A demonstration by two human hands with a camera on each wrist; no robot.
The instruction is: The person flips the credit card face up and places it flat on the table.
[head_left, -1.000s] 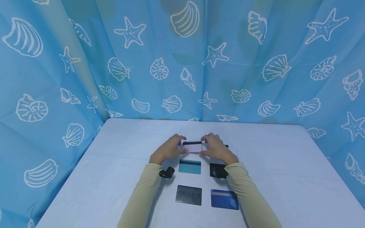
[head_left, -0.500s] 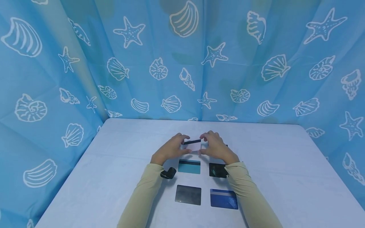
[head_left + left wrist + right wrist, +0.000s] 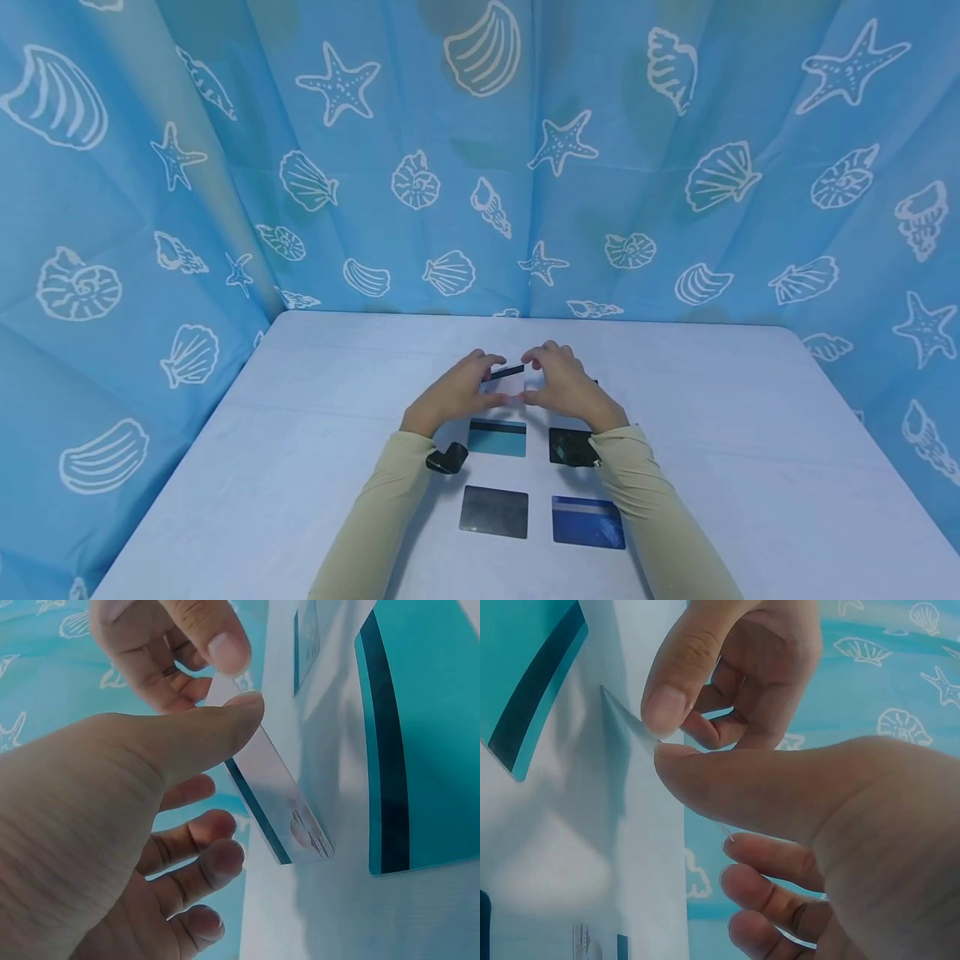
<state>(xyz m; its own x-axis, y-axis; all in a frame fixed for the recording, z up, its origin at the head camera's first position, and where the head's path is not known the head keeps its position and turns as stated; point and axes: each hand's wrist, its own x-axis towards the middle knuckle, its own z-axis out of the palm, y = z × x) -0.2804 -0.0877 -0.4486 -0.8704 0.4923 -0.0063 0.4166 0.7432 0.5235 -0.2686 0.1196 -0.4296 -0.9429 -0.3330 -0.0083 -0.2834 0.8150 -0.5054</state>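
Observation:
A white card [image 3: 506, 383] with a dark stripe is held tilted above the table between both hands. My left hand [image 3: 455, 392] pinches it from the left, its thumb [image 3: 232, 724] lying across the card in the left wrist view. From the other side my right hand [image 3: 564, 385] pinches the card, the two thumb tips almost meeting in the right wrist view. Only a thin edge of the card shows there. Just below the hands lies a teal card [image 3: 498, 439] with a black stripe. A black card [image 3: 564, 446] lies partly behind the right wrist.
A dark grey card [image 3: 494, 512] and a blue card [image 3: 588, 522] lie nearer on the white table [image 3: 300, 433]. Another white card [image 3: 306, 645] lies mostly hidden behind the right hand in the head view. A blue shell-print curtain [image 3: 480, 150] stands behind the table.
The left hand has shifted right, bringing the hands closer together. The white card has turned, its stripe now slanting up to the right. The other cards lie where they were.

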